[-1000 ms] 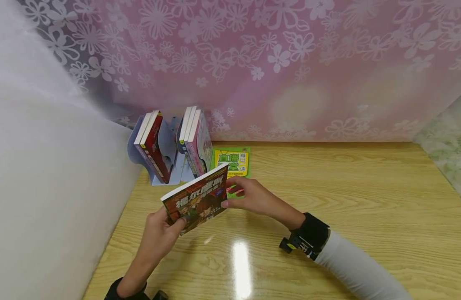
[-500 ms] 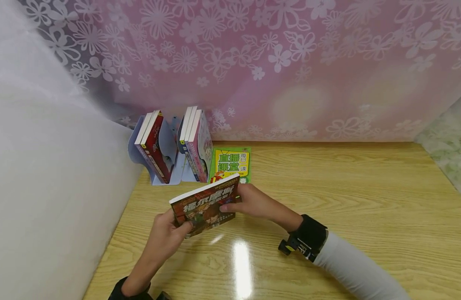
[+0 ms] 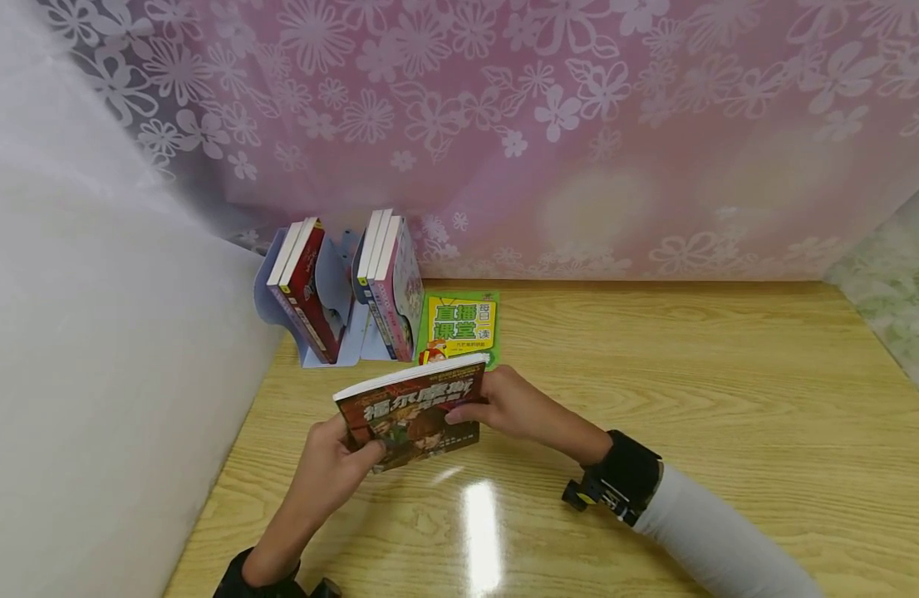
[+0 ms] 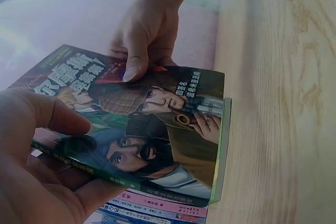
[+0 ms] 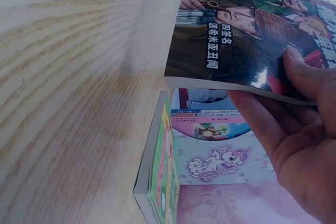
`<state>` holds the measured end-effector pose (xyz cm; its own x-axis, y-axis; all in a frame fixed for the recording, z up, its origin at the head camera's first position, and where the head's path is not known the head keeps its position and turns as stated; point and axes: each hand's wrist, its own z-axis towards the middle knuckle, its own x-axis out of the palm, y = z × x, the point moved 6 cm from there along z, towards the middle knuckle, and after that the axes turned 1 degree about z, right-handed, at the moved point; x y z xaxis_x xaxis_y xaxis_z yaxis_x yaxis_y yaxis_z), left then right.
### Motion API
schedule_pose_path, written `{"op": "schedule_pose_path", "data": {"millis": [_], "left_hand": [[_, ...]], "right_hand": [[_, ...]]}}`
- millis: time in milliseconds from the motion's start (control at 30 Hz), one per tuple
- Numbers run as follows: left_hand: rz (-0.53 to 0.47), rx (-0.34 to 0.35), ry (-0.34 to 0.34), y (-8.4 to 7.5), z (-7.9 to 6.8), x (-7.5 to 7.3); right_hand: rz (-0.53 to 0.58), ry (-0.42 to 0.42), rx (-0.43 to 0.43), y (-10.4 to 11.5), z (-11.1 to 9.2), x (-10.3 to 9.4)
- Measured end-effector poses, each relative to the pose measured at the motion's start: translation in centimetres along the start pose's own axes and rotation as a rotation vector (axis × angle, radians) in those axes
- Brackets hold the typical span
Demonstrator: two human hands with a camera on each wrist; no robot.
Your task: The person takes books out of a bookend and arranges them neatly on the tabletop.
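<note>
A paperback book [image 3: 418,415] with a dark illustrated cover and Chinese title is held above the table, tilted, between both hands. My left hand [image 3: 336,465] grips its left side, thumb on the cover and fingers behind. At the opposite side my right hand [image 3: 508,407] pinches it the same way. In the left wrist view the left thumb [image 4: 65,116] lies on the cover [image 4: 142,108] near the spine. The right wrist view has the right fingers [image 5: 268,124] under the book [image 5: 247,40]. Just behind it lies a green and yellow book [image 3: 463,320], partly hidden.
A pale blue book rack [image 3: 332,353] stands at the back left of the wooden table [image 3: 654,365]. It holds red-covered books [image 3: 306,291] in one section and pink and blue books [image 3: 388,286] in another. A white wall [image 3: 115,332] borders the left, a flowered pink curtain [image 3: 542,166] the back.
The book has moved slightly right and toward me, uncovering more of the green and yellow book. My right hand has closed from the book's edge onto its cover.
</note>
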<state>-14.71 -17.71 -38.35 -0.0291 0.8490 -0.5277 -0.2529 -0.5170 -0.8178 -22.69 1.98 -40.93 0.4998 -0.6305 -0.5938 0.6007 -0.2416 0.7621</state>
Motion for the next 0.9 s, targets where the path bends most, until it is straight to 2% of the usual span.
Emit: {"op": "schedule_pose_path", "data": {"millis": [100,200,400,667,900], "left_hand": [[-0.029,-0.025,0.028,1.3,0.1,0.2],[-0.046,-0.018,0.061,1.6,0.4,0.3],[-0.086,0.007,0.078,1.1,1.2,0.3],[-0.164,0.071,0.052,-0.1,2.2,0.4],[-0.052,0.175,0.029,-0.6,2.6,0.4]], "right_hand": [[-0.019,-0.02,-0.024,0.6,-0.3,-0.4],[-0.055,-0.048,-0.038,1.2,-0.5,-0.9],[-0.125,-0.093,-0.059,1.9,-1.0,-1.7],[-0.172,-0.167,-0.062,1.9,-2.2,-3.0],[-0.19,-0.232,-0.052,1.6,-3.4,-4.8]]}}
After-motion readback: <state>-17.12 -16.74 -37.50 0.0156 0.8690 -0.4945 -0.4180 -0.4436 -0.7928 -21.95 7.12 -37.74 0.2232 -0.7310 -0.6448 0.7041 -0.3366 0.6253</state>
